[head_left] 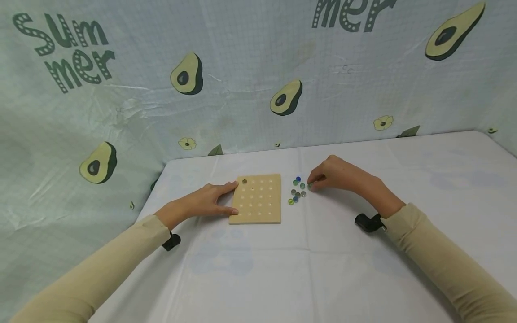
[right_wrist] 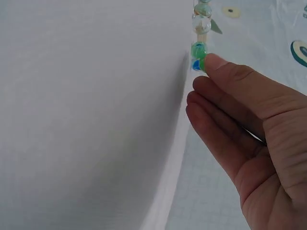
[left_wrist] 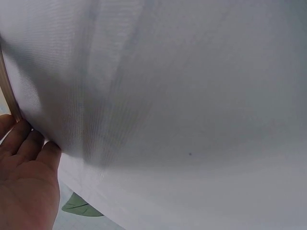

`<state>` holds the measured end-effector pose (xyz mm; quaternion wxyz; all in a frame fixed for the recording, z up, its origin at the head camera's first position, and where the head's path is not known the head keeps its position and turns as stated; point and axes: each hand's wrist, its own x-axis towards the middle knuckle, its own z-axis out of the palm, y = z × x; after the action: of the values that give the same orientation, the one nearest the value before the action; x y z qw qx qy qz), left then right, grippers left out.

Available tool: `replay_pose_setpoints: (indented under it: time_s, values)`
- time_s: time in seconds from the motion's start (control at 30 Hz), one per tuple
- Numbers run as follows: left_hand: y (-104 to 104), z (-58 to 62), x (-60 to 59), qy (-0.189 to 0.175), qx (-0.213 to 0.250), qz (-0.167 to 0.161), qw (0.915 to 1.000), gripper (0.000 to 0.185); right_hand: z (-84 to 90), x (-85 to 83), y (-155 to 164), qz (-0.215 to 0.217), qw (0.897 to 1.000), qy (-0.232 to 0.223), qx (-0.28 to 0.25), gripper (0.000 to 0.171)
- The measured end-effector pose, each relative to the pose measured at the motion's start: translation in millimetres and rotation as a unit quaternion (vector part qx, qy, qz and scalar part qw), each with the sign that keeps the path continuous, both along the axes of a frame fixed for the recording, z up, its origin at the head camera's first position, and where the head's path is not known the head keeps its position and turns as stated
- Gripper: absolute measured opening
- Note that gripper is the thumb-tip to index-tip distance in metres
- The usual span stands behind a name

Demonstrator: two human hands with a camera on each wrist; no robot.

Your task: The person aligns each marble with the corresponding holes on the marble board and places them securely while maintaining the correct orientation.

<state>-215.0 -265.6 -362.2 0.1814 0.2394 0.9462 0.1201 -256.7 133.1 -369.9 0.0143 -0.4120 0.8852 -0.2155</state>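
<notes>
A square wooden board (head_left: pixel 258 199) with rows of small holes lies on the white table. One dark marble (head_left: pixel 244 181) sits in its far-left corner hole. My left hand (head_left: pixel 225 197) rests flat against the board's left edge, thumb and forefinger spread along it; the left wrist view shows that hand (left_wrist: pixel 24 177) beside the board's edge (left_wrist: pixel 9 96). Several glass marbles (head_left: pixel 297 192) lie loose just right of the board. My right hand (head_left: pixel 313 185) curls over the right side of that cluster and pinches a green marble (right_wrist: pixel 198 62) at its fingertips (right_wrist: pixel 216 62).
White cloth covers the table (head_left: pixel 323 269), whose left edge (head_left: pixel 153 193) falls close to the board. An avocado-print sheet (head_left: pixel 258 67) hangs behind. More marbles (right_wrist: pixel 201 21) line up beyond the pinched one in the right wrist view.
</notes>
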Motion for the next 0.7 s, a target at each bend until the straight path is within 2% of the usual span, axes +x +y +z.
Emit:
replay_pose_setpoints:
  time_s: [0.4,0.7]
  values:
    - [-1.3,0.0,-3.7,0.005,-0.005,0.0,1.0,0.105,17.7,3.2,-11.0,0.006,1.0,-0.007,-0.02,0.012]
    - [0.6,0.9,-1.3,-0.003,-0.006,0.01,0.9999,0.105,25.4,6.7,-24.3,0.017,0.999,-0.008,-0.034,0.011]
